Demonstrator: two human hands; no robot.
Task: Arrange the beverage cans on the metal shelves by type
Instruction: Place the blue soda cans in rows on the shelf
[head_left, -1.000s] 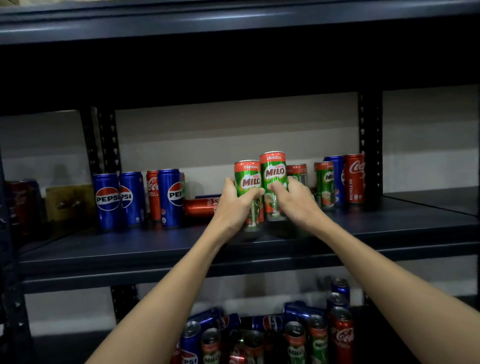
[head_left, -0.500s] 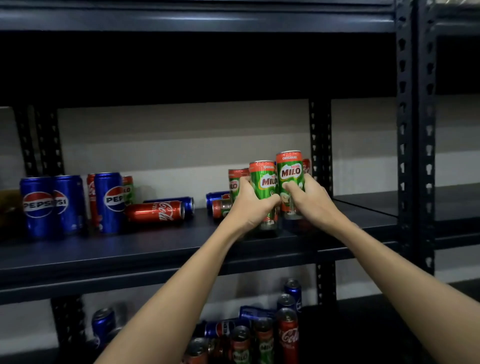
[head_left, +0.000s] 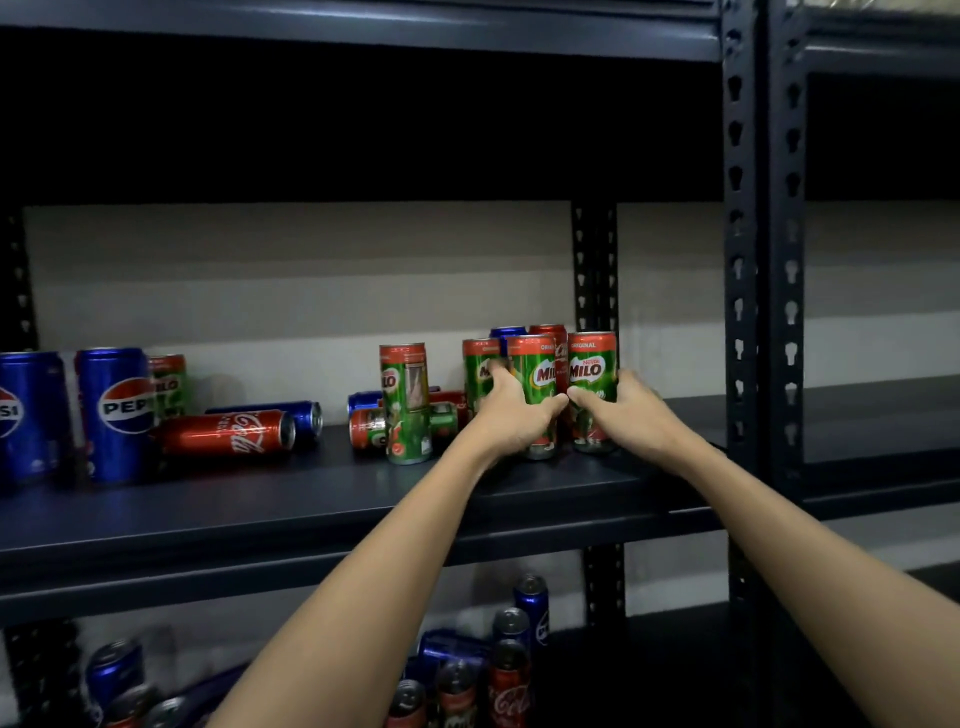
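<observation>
A: Nearest, low down: a jumble of mixed cans (head_left: 511, 670) on the lower shelf, unsorted, some upright, some toppled.

B: Higher, at the front of the middle shelf (head_left: 322, 499)?

A: Both arms stretched in. Left hand (head_left: 511, 415) wrapped round a Milo can (head_left: 535, 387); right hand (head_left: 631, 415) clamped on a second Milo can (head_left: 592, 379). Thumbs nearly meeting between the two cans, which stand upright side by side at the shelf's right end.

B: Step in hand?

A: Judging by the pose, grouping Milo at the right end; seemingly being set down or pushed back. Hard to tell whether bases rest fully on the shelf.

B: Next?

A: Probably letting go once steady, then fetching the lone upright Milo can (head_left: 405, 402) just to the left.

B: Look of the held cans?

A: Tall, slim, green with red tops, labels facing out.

B: Further back?

A: A third Milo, a blue can and a red can behind the pair. Leftwards, a Coca-Cola can (head_left: 228, 431) lying on its side, Pepsi cans (head_left: 117, 413) standing.
</observation>
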